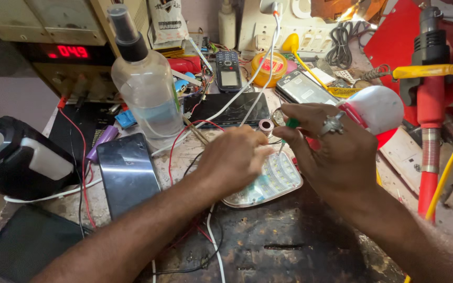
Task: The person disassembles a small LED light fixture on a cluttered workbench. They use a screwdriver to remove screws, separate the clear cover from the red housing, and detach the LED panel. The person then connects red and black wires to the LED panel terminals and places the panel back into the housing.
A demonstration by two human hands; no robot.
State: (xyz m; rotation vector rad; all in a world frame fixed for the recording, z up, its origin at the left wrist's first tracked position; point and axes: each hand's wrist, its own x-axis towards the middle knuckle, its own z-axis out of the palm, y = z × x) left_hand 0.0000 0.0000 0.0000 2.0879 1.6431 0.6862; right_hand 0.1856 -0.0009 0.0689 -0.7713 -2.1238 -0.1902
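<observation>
My left hand (pixel 234 160) rests fingers-down on a round white LED board (pixel 276 183) lying on the workbench, holding it in place. My right hand (pixel 334 152), with a ring on one finger, grips a small green-handled tool (pixel 289 126) whose thin metal tip points down at the board. A white and red bulb housing (pixel 378 107) sits just behind my right hand. A small solder spool (pixel 266 126) stands beside the fingertips.
A clear spray bottle (pixel 145 84), a dark phone (pixel 127 173), a cracked phone (pixel 232 109), a keypad phone (pixel 228 71), a power supply with red digits (pixel 69 51), a hot-air tool (pixel 431 105) on the right, yellow cable (pixel 452 157), several wires.
</observation>
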